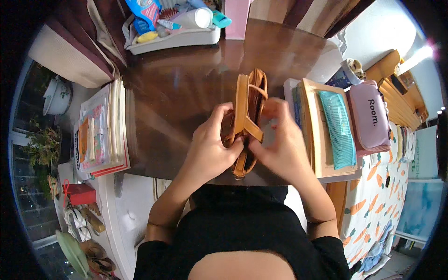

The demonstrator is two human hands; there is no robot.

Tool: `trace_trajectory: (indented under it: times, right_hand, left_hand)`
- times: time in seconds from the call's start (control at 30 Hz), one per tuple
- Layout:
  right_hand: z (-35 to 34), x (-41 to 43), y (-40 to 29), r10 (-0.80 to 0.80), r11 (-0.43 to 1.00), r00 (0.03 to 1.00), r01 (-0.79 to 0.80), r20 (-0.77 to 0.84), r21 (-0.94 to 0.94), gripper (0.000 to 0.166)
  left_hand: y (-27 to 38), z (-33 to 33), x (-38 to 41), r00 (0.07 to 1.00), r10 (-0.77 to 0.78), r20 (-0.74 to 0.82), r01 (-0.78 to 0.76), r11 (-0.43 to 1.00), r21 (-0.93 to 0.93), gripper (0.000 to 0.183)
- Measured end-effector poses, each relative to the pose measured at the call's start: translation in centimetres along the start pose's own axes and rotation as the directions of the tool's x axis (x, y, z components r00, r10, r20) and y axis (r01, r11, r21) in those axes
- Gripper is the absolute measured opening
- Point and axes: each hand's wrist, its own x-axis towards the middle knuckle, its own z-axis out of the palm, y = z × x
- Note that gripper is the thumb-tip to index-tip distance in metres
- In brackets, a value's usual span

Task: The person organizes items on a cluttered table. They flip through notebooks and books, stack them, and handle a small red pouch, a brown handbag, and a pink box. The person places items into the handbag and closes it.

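A small tan leather bag [241, 105] stands on edge above the dark wooden table [168, 91], its narrow side turned up towards me and its top partly parted. My left hand [213, 143] grips the bag's left side, with the thumb at the strap tab near the middle. At the right side, my right hand [280, 136] has its thumb at the end of the tab and its fingers curled near the bag's rim; it is slightly blurred. Whether the right fingers pinch the leather is hard to tell. The bag's inside is mostly hidden.
Stacked books and papers [117, 133] lie at the left edge. On the right are more books [311, 140] with a teal mesh pouch [337, 129], beside a pink case [369, 117]. A white tray [175, 38] of toiletries and a pink box [237, 19] stand at the back.
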Motion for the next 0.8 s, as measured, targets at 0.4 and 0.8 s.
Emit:
trace_trajectory:
  times: [0.4,0.8]
  right_hand:
    - [-1.2,-2.4,4.9,0.191,0.981,0.948,-0.19,-0.254,0.028,0.054]
    - [-2.5,0.1,-1.2,0.076,0.929,0.974,0.009,0.214,-0.37,0.041]
  left_hand:
    - [-7.0,-3.4,-1.5,0.86,-0.345,-0.376,0.316,0.939,-0.138,0.039]
    - [1.8,-3.2,4.1,0.82,0.303,0.486,-0.533,0.714,0.455,0.022]
